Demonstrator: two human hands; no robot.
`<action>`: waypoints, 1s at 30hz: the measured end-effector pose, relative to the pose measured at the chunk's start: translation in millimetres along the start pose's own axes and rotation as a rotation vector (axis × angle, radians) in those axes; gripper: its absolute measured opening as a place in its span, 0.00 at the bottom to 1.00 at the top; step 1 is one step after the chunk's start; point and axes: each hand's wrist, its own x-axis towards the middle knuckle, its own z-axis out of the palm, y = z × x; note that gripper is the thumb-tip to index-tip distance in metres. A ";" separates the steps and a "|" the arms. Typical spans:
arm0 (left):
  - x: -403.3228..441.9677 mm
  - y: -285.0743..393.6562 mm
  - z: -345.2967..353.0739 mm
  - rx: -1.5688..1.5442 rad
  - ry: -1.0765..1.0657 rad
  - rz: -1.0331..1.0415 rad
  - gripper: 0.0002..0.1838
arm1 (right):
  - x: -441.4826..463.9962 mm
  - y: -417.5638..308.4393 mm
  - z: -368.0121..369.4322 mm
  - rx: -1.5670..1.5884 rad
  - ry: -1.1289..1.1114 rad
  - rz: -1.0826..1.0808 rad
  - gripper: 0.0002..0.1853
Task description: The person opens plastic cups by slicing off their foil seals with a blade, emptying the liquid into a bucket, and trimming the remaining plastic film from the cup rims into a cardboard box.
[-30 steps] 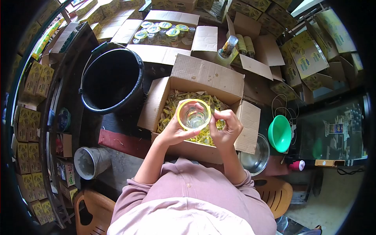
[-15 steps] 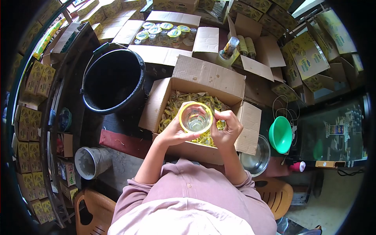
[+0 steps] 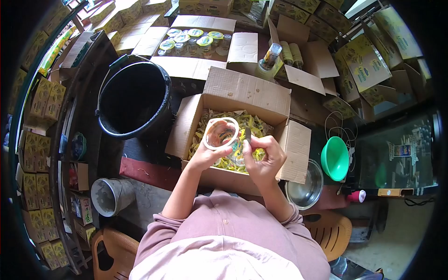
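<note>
I see the left hand [image 3: 205, 156] curled round a tilted glass [image 3: 225, 140] above the box [image 3: 249, 89]; the right hand [image 3: 267, 161] pinches a dark, bladelike strip [image 3: 247, 135] at the glass's three o'clock. Pressed hard, it could skid into the left hand or knock the glass loose.

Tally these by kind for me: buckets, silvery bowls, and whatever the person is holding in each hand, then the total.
Buckets: 2, black bucket and grey bucket
Silvery bowls: 1, silvery bowl
Clear cup in left hand: 1
Dark flat tool in right hand: 1
Total: 5
</note>
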 end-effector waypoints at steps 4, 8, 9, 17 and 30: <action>-1.6 0.3 1.1 0.084 0.037 0.011 0.35 | 0.5 0.0 4.0 -0.016 -0.033 -0.008 0.06; 1.0 7.6 8.6 0.128 -0.013 0.043 0.34 | -1.0 5.9 6.3 -0.019 -0.041 -0.031 0.07; 1.0 8.1 9.6 0.131 -0.003 0.035 0.34 | -0.5 6.0 6.5 -0.017 -0.040 -0.031 0.07; 0.4 7.5 9.0 0.219 0.018 0.021 0.34 | 5.6 9.2 10.5 -0.112 -0.017 -0.090 0.09; 0.5 7.4 3.4 0.119 -0.037 -0.036 0.35 | 14.0 14.6 10.1 -0.071 0.003 -0.035 0.09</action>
